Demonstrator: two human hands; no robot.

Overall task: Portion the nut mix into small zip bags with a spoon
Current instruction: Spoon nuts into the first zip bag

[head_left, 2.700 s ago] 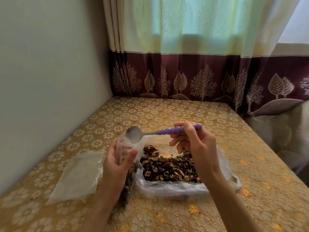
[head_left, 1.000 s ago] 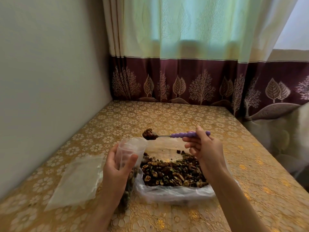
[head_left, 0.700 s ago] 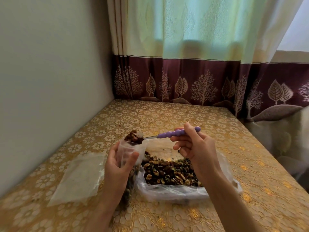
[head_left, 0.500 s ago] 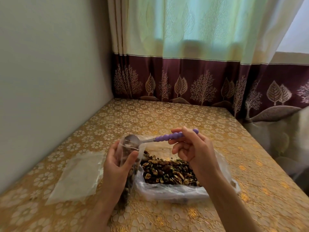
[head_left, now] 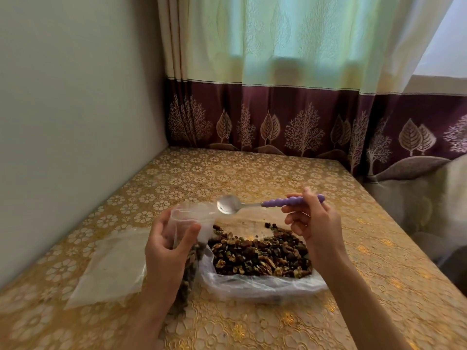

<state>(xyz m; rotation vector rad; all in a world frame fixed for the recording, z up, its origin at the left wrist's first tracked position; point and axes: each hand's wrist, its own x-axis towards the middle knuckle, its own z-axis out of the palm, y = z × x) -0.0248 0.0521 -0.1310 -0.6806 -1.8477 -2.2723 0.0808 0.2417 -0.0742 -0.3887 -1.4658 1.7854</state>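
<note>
Pinching the spoon (head_left: 255, 205) handle, right hand (head_left: 314, 223) holds the empty bowl leftward beside the zip bag (head_left: 188, 223), gripped upright by left hand (head_left: 166, 246); nut mix (head_left: 260, 253) lies directly below.

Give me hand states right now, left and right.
Left hand: grips the small zip bag, mouth open.
Right hand: pinches the spoon by its purple handle; bowl empty.

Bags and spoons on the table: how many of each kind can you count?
Small zip bag, partly filled, held in the left hand: 1
Big bag of nut mix: 1
Flat clear bags lying at the left: looks like a stack, cannot tell how many
Spoon, empty, in the right hand: 1
Total: at least 4 things
</note>
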